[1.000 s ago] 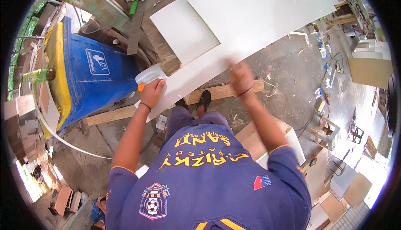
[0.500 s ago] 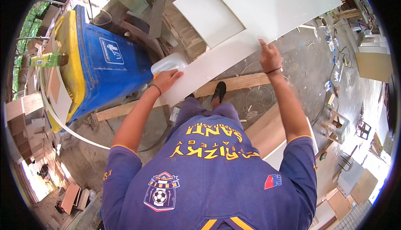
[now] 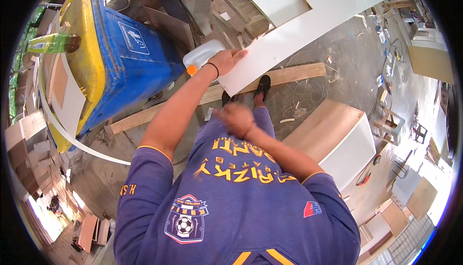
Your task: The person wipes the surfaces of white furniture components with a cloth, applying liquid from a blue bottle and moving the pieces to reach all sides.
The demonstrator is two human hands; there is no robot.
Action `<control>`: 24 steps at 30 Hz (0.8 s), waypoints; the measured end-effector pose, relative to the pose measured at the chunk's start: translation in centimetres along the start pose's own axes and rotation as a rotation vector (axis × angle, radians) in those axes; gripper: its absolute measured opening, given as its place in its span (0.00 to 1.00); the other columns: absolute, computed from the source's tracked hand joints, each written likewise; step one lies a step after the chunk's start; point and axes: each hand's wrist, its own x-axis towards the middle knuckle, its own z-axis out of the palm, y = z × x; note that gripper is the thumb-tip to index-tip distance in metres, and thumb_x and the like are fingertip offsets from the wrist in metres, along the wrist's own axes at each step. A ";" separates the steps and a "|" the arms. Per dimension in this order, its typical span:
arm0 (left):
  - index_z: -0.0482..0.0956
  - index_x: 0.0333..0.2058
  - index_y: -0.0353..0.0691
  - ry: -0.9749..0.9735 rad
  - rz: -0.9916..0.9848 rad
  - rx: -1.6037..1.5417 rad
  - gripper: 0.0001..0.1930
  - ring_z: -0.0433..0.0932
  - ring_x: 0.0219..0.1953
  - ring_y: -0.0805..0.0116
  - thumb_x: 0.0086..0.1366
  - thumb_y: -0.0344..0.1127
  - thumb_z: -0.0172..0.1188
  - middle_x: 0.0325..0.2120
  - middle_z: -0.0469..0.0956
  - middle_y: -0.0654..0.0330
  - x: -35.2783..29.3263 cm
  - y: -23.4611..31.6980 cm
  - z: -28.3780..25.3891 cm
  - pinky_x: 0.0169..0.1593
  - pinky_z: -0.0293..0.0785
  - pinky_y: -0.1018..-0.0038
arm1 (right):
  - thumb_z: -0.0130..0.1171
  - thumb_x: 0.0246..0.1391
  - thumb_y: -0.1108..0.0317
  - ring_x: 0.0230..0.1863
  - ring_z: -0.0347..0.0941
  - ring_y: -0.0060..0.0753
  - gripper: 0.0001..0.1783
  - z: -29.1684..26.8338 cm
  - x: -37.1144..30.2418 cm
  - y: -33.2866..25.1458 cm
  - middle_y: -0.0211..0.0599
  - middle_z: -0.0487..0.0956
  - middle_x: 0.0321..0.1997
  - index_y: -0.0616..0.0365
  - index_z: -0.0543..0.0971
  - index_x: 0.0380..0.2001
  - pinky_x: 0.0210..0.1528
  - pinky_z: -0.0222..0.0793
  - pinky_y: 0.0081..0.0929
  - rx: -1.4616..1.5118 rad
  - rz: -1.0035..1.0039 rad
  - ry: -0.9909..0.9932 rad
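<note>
- Hands are splitting apart: a second ago both were out on the white panel (image 3: 308,29), and now only the left hand (image 3: 226,61) is resting there, while the right hand (image 3: 236,119) is pulling back toward the body, blurred by its motion.
- The left hand's fingers are lying flat and fairly straight over the panel's near corner, pressing on it rather than closing around it; a dark band is sitting on that wrist.
- The right hand's fingers are looking loosely curled, but the blur is hiding whether they are holding anything, so that cannot be told.
- The panel is lying slanted above the floor, its near corner under the left hand and its far end running off the top edge of the view; judging from this, the left hand alone is steadying it at this moment.
- A white plastic jug (image 3: 203,54) with an orange cap is sitting just beside the left hand, at the panel's near-left edge.
- Below, a long wooden plank (image 3: 294,74) is lying across the dusty concrete floor (image 3: 347,48), with the person's dark shoes next to it.
- A blue bin with a yellow lid (image 3: 120,58) is standing to the left, and a boxy cabinet (image 3: 337,137) is lying on the floor to the right, with board offcuts scattered round the workshop.
</note>
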 end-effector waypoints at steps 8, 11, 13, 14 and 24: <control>0.79 0.45 0.51 0.138 -0.047 0.212 0.30 0.77 0.45 0.50 0.64 0.66 0.38 0.39 0.80 0.52 -1.3 1.6 0.0 0.49 0.71 0.60 | 0.52 0.52 0.72 0.33 0.73 0.48 0.17 -9.8 -0.1 15.1 0.43 0.75 0.29 0.47 0.79 0.45 0.37 0.70 0.43 -0.041 0.442 0.710; 0.79 0.43 0.50 0.144 -0.054 0.320 0.30 0.77 0.43 0.49 0.64 0.65 0.37 0.36 0.80 0.50 -1.0 2.3 0.0 0.47 0.71 0.59 | 0.53 0.50 0.72 0.38 0.74 0.47 0.21 -15.6 0.3 23.6 0.41 0.77 0.35 0.41 0.77 0.48 0.38 0.72 0.41 -0.268 0.567 0.801; 0.79 0.43 0.49 0.135 -0.072 0.357 0.30 0.77 0.42 0.48 0.65 0.65 0.37 0.36 0.80 0.49 -1.2 2.7 0.1 0.46 0.71 0.59 | 0.53 0.49 0.73 0.34 0.73 0.45 0.21 -16.2 0.7 25.4 0.40 0.76 0.32 0.43 0.78 0.48 0.35 0.71 0.38 -0.362 0.532 0.830; 0.79 0.43 0.49 0.140 -0.058 0.351 0.30 0.77 0.42 0.48 0.65 0.64 0.38 0.36 0.80 0.49 -1.1 2.8 0.4 0.46 0.72 0.59 | 0.54 0.48 0.74 0.32 0.73 0.44 0.21 -16.2 0.4 26.0 0.40 0.75 0.30 0.44 0.78 0.47 0.34 0.71 0.37 -0.412 0.517 0.846; 0.81 0.43 0.48 0.136 0.020 0.175 0.31 0.77 0.43 0.48 0.63 0.66 0.40 0.36 0.80 0.49 -0.3 0.6 0.3 0.46 0.72 0.60 | 0.55 0.40 0.72 0.33 0.71 0.41 0.22 2.9 -0.5 -2.4 0.36 0.72 0.27 0.41 0.78 0.43 0.34 0.68 0.38 0.023 0.051 0.271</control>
